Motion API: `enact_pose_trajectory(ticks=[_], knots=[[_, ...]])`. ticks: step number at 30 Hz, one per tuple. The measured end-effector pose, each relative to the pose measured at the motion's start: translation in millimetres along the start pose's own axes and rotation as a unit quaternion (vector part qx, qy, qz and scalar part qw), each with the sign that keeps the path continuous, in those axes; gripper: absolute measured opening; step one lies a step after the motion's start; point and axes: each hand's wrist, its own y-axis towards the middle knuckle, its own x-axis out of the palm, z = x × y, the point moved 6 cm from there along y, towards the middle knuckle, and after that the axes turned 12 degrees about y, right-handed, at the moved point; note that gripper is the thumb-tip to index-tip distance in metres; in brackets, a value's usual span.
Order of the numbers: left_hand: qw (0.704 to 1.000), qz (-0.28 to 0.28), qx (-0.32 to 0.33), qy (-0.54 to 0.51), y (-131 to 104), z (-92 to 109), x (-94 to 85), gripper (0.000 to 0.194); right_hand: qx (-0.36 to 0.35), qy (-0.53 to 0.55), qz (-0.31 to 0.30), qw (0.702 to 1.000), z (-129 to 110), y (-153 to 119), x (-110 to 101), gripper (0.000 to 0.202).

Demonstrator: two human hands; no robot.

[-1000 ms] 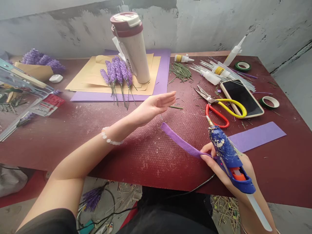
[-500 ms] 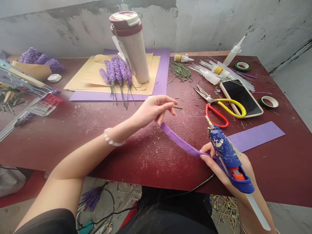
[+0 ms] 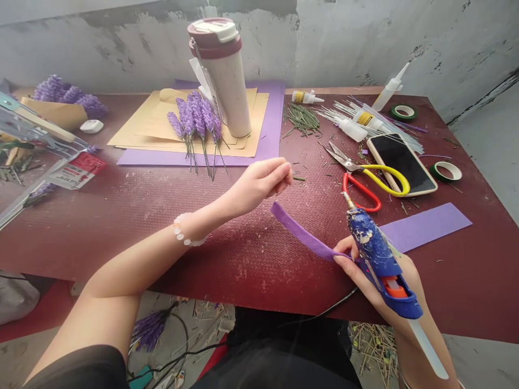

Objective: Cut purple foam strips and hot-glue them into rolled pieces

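We've got our right hand (image 3: 370, 292) pinching the purple strip (image 3: 302, 235) over the table (image 3: 227, 259), glue gun (image 3: 371, 237) across that hand, left hand (image 3: 265, 181) folded closed, nothing showing, and one wrist tilt could smear the nozzle (image 3: 348, 200) onto those scissors (image 3: 348, 165)!

A short black sleeve (image 3: 87, 370) and beaded bracelet (image 3: 180, 236) show.

On the tabletop (image 3: 243, 265) we see, from our view's middle, a lidded tumbler (image 3: 231, 89) on tan paper (image 3: 148, 121) at eleven o'clock, a small white object (image 3: 91, 126) at ten, a nozzle bottle (image 3: 386, 94) at two, and a phone (image 3: 403, 162) near a tape roll (image 3: 458, 170) at three.
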Motion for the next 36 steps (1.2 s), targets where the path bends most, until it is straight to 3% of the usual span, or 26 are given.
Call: enact_pose_trajectory(ticks=[2, 7, 12, 17, 20, 22, 24, 27, 30, 33, 36], knots=[[1.0, -0.008, 0.023, 0.01, 0, -1, 3.4, 0.014, 0.0, 0.001, 0.002, 1.0, 0, -1, 0, 0.017], [0.989, -0.035, 0.129, 0.067, -3, 0, 10.2, 0.051, -0.001, -0.004, -0.009, 1.0, -2, 0, 3, 0.014], [0.969, -0.073, 0.188, 0.142, -2, 21, 22.1, 0.047, 0.001, 0.004, -0.019, 1.0, -5, 3, 5, 0.014], [0.971, -0.152, 0.148, 0.109, 9, 34, 38.9, 0.008, 0.019, 0.03, -0.001, 0.999, -2, 0, 5, 0.018], [0.981, -0.184, 0.064, 0.015, 13, 24, 39.7, 0.019, 0.035, 0.041, 0.031, 0.998, 1, -3, 3, 0.02], [0.987, -0.157, 0.003, -0.046, 17, 12, 33.2, 0.019, 0.05, 0.047, 0.044, 0.997, 3, -4, 2, 0.021], [0.987, -0.089, -0.055, -0.12, 20, 0, 22.1, 0.02, 0.063, 0.056, 0.048, 0.995, 4, -5, 3, 0.021], [0.962, 0.011, -0.12, -0.245, 24, -14, 6.2, 0.025, 0.062, 0.065, 0.047, 0.995, 3, -5, 3, 0.02], [0.932, 0.047, -0.139, -0.332, 28, -15, -3.3, 0.032, 0.058, 0.073, 0.044, 0.995, 4, -5, 3, 0.021], [0.928, 0.079, -0.154, -0.33, 29, -15, -12.7, 0.033, 0.065, 0.075, 0.042, 0.994, 6, -5, 2, 0.021], [0.954, 0.07, -0.147, -0.252, 29, -17, -17.3, 0.03, 0.06, 0.063, 0.028, 0.996, 7, -4, 2, 0.02]])
